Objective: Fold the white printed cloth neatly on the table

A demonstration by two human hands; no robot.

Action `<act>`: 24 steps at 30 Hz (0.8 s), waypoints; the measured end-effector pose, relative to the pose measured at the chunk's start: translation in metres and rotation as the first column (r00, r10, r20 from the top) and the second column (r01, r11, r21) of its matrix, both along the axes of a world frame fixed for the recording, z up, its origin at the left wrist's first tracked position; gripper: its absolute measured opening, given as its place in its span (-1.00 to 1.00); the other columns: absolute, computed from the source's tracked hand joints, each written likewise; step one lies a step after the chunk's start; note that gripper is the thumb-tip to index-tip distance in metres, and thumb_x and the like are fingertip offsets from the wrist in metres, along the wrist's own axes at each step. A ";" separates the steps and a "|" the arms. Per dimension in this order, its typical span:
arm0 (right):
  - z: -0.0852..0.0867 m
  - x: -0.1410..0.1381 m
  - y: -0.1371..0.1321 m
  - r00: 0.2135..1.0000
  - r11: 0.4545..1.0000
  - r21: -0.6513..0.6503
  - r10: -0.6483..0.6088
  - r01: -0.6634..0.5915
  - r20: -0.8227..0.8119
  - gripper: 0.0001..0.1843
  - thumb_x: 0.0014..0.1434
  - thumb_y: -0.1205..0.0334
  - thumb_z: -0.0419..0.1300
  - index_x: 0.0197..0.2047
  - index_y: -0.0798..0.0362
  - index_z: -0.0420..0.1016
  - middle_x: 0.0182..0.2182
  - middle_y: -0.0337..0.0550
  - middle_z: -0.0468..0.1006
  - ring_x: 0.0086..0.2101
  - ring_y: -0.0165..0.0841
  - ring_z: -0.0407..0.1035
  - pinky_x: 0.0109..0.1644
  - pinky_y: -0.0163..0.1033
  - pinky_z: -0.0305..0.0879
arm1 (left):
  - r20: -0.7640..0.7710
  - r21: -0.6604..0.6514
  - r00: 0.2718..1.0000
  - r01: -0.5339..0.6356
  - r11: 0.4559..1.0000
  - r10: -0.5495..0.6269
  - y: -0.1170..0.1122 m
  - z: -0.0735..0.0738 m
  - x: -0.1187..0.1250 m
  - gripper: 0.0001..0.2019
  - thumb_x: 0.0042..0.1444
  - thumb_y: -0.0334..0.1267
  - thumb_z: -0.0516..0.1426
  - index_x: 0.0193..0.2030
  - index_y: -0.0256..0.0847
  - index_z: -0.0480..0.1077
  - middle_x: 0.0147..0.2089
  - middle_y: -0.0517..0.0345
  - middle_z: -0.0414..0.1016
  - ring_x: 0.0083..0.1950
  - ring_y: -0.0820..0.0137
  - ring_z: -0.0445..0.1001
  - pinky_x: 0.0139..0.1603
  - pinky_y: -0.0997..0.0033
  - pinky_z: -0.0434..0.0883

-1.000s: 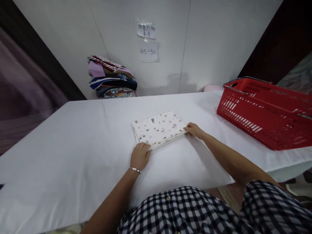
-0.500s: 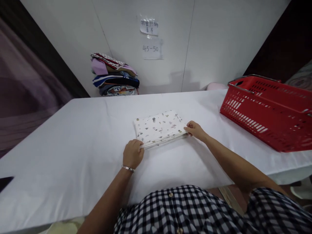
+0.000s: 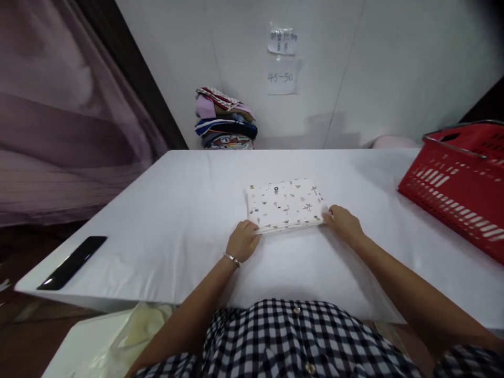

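Note:
A folded white cloth with small printed figures (image 3: 286, 205) lies flat near the middle of the white table (image 3: 189, 199). My left hand (image 3: 243, 240) pinches its near left corner, fingers curled on the edge. My right hand (image 3: 344, 223) grips the near right corner the same way. Both forearms reach out from my checked shirt at the bottom of the view.
A red plastic basket (image 3: 457, 184) stands on the table at the right. A stack of folded clothes (image 3: 225, 119) sits against the wall at the back. A black phone (image 3: 73, 261) lies near the table's left front corner. Two paper labels (image 3: 282, 59) hang on the wall.
My head has turned left, so the cloth and basket shifted right in view and the phone appeared. Both hands stay on the cloth's near corners.

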State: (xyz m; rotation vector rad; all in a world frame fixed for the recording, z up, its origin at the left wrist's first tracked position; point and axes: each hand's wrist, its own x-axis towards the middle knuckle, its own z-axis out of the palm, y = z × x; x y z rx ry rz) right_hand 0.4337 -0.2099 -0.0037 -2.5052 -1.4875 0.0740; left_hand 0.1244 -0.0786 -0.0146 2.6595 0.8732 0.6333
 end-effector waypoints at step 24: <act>-0.043 -0.030 -0.002 0.810 0.816 0.067 0.554 -0.574 0.193 -0.44 0.26 0.04 -0.08 0.29 -0.05 0.03 0.26 -0.07 0.08 0.24 -0.23 -0.07 0.26 0.05 -0.11 | -0.201 0.095 0.964 0.195 0.976 -0.173 -0.013 -0.018 0.030 -0.51 0.18 -0.11 0.00 0.23 -0.18 0.12 0.31 -0.01 0.10 0.34 0.21 0.01 0.30 0.02 -0.01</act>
